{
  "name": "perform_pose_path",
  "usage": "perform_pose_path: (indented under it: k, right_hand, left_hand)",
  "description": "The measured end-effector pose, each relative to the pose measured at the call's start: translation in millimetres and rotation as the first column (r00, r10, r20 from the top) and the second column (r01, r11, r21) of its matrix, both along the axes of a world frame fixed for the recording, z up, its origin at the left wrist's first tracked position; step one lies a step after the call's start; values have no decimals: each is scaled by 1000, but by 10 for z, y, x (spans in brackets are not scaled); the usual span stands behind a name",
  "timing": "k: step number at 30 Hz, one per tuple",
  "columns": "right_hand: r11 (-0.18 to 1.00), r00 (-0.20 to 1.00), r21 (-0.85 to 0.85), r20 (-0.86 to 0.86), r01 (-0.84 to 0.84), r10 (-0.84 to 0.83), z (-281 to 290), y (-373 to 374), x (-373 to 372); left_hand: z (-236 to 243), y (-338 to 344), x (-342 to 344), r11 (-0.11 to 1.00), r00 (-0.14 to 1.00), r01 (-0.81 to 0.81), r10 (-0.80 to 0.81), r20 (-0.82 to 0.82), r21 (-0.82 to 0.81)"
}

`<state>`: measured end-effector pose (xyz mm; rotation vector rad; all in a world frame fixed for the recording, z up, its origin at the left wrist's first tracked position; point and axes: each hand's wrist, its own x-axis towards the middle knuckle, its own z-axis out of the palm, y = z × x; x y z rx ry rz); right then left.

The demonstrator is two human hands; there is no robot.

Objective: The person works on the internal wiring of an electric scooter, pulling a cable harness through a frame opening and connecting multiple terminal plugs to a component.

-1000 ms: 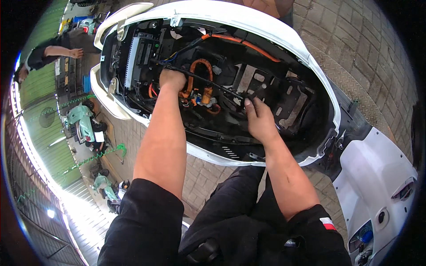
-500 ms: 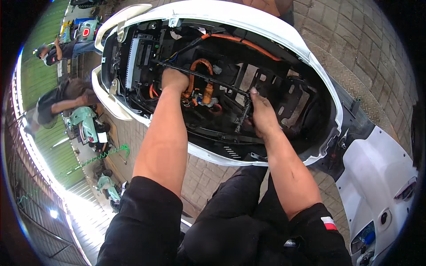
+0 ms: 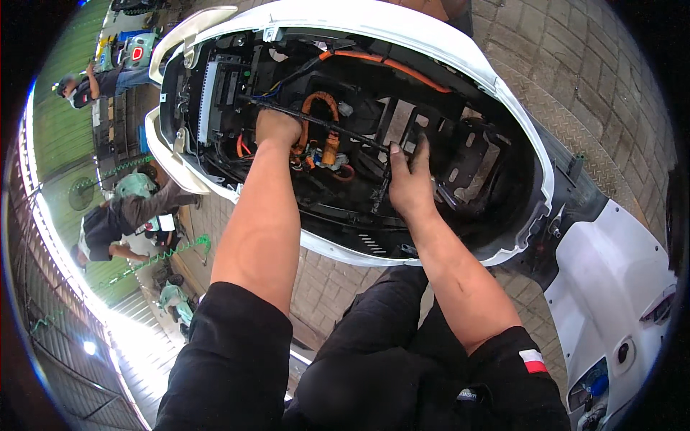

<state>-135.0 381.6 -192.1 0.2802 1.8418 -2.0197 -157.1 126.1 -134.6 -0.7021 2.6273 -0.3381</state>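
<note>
My left hand reaches down into the open body of a white scooter. Its fingers are hidden below a long black-wrapped wiring harness, so their grip does not show. An orange cable loop and an orange connector lie just right of it. My right hand is at the harness's right end, where a short branch hangs down. Its thumb and forefinger are stretched apart, the thumb beside the harness. A thin metallic piece shows beside this hand; whether the hand touches it is unclear.
A finned silver-grey unit sits at the body's left end. An orange cable runs along the far wall. White front panels stand at right. At left are two other people, green scooters and a coiled green hose.
My right hand has shifted left, and its forefinger now stretches away from the thumb. My left hand stays nearly in place. The nearer person at left has moved toward the picture's lower part.
</note>
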Motion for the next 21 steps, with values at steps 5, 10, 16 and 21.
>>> perform_pose_path:
  k: [5, 10, 16, 21]
  right_hand:
    - [994, 990, -58, 100, -92, 97, -197, 136, -127]
    - [960, 972, -156, 6, -231, 235, -347, 310, -122]
    - [833, 834, 109, -47, -543, 550, 150, 423, -303]
    - [819, 798, 368, -259, -440, 545, -16, 522, -308]
  left_hand:
    - [-94, 41, -47, 988, 987, -151, 151, -62, 7]
    - [-203, -121, 40, 1000, 1000, -18, 18, 7, -3]
    - [-98, -267, 120, 993, 995, -82, 87, -48, 87]
    - [29, 151, -76, 942, 942, -292, 313, -120, 164]
